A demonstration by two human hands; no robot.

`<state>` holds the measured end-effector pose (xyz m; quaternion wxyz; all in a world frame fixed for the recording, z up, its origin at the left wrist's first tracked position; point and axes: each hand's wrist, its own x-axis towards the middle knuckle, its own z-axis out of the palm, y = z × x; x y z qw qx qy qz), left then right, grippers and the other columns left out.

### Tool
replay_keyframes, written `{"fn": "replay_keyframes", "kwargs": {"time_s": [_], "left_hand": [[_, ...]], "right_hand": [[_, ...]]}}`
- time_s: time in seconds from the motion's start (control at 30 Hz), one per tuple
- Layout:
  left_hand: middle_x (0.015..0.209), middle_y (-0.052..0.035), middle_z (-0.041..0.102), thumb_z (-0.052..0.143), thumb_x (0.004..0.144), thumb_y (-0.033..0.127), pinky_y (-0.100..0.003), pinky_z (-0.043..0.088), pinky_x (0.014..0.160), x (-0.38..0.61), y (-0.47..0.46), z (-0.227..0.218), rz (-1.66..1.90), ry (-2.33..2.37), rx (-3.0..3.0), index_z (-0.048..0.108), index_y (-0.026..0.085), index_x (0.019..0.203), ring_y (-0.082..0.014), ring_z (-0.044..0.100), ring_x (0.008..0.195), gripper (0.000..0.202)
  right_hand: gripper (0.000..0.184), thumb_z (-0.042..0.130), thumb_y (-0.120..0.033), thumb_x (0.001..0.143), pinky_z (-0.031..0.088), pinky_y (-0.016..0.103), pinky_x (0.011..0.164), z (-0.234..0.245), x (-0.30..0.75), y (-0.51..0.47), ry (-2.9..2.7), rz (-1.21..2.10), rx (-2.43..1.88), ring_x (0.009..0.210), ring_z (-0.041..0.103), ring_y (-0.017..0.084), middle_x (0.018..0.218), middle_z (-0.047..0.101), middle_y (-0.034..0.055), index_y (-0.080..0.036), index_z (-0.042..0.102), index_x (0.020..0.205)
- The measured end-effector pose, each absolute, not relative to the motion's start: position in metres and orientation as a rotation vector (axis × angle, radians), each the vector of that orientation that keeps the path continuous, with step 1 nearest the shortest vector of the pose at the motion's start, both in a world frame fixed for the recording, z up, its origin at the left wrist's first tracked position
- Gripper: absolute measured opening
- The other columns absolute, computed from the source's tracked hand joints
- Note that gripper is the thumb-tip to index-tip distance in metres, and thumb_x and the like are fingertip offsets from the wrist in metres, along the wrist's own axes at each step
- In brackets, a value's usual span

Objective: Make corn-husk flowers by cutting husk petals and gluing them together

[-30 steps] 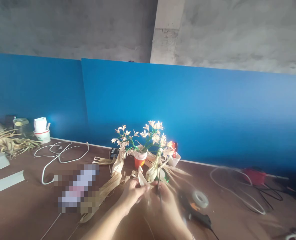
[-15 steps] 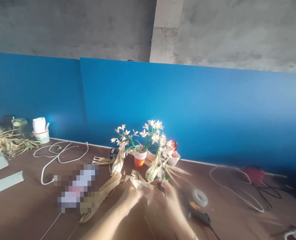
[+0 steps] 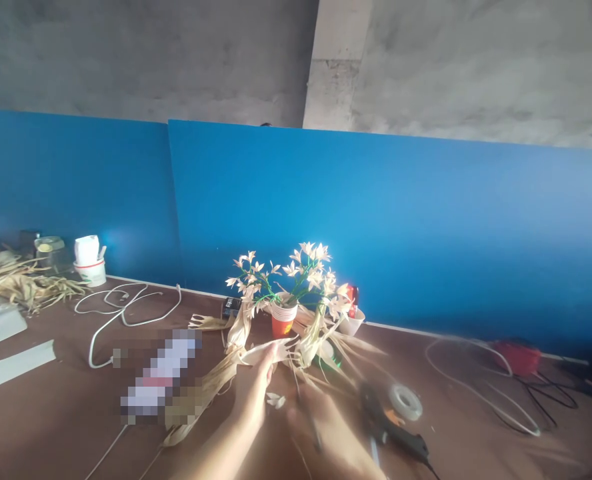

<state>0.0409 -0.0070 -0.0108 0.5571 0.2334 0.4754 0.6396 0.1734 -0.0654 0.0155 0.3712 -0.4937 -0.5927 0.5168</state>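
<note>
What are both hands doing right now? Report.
Left hand: closed, holding a pale husk strip.
Right hand: closed around a dark tool, too blurred to identify.

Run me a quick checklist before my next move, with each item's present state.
1. Left hand has the husk strip: ok, pinched in the fingers.
2. Right hand controls the dark tool: cannot tell, both are blurred.
3. Orange-and-white cup upright: ok, flowers standing in it.
4. Work spot free of scraps: not ok, small pale pieces lie between the hands.
5. Glue gun cool: cannot tell; it lies right of the right hand.
</note>
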Motion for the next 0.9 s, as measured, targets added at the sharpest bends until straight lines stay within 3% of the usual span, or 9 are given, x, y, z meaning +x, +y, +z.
{"fn": "replay_keyframes", "kwargs": {"time_s": [0.13, 0.27, 0.47, 0.7, 0.9], "left_hand": [[0.046, 0.0057, 0.05, 0.084, 0.054, 0.045, -0.02, 0.031, 0.045, 0.051, -0.014, -0.021, 1.446, 1.128, 0.55, 0.067, 0.015, 0.06, -0.0071, 0.042, 0.044, 0.035], [0.044, 0.0051, 0.05, 0.082, 0.058, 0.045, -0.021, 0.032, 0.044, 0.058, -0.019, -0.03, 1.369, 1.078, 0.612, 0.07, 0.015, 0.063, -0.0078, 0.041, 0.042, 0.032], [0.042, 0.0062, 0.047, 0.083, 0.056, 0.047, -0.021, 0.034, 0.042, 0.057, -0.016, -0.029, 1.357, 1.056, 0.557, 0.069, 0.016, 0.063, -0.0076, 0.04, 0.04, 0.034], [0.045, 0.0077, 0.046, 0.084, 0.054, 0.045, -0.021, 0.032, 0.042, 0.057, -0.01, -0.031, 1.357, 1.058, 0.482, 0.068, 0.017, 0.066, -0.0064, 0.038, 0.039, 0.035], [0.054, 0.0058, 0.053, 0.085, 0.053, 0.037, -0.019, 0.034, 0.048, 0.053, -0.01, -0.027, 1.396, 1.019, 0.503, 0.068, 0.015, 0.068, -0.0064, 0.045, 0.048, 0.032]], "right_hand": [[0.044, 0.069, -0.059, 0.071, 0.047, 0.033, 0.066, 0.021, 0.172, -0.069, -1.541, 1.322, -1.158, 0.067, 0.054, 0.02, 0.067, 0.06, 0.0029, -0.018, 0.068, 0.088], [0.048, 0.063, -0.061, 0.077, 0.047, 0.031, 0.068, 0.017, 0.172, -0.07, -1.506, 1.251, -1.167, 0.068, 0.054, 0.019, 0.068, 0.06, 0.0035, -0.015, 0.068, 0.087], [0.041, 0.065, -0.055, 0.077, 0.042, 0.025, 0.06, 0.014, 0.169, -0.068, -1.519, 1.092, -1.242, 0.065, 0.049, 0.015, 0.065, 0.059, 0.0031, -0.014, 0.065, 0.073], [0.028, 0.06, -0.037, 0.077, 0.031, 0.021, 0.044, 0.022, 0.165, -0.069, -1.545, 0.943, -1.373, 0.051, 0.036, 0.011, 0.054, 0.049, 0.0004, -0.017, 0.054, 0.057], [0.038, 0.067, -0.051, 0.071, 0.027, 0.023, 0.04, 0.0, 0.168, -0.061, -1.418, 1.071, -1.4, 0.042, 0.033, 0.009, 0.042, 0.041, -0.0038, -0.019, 0.053, 0.055]]}}
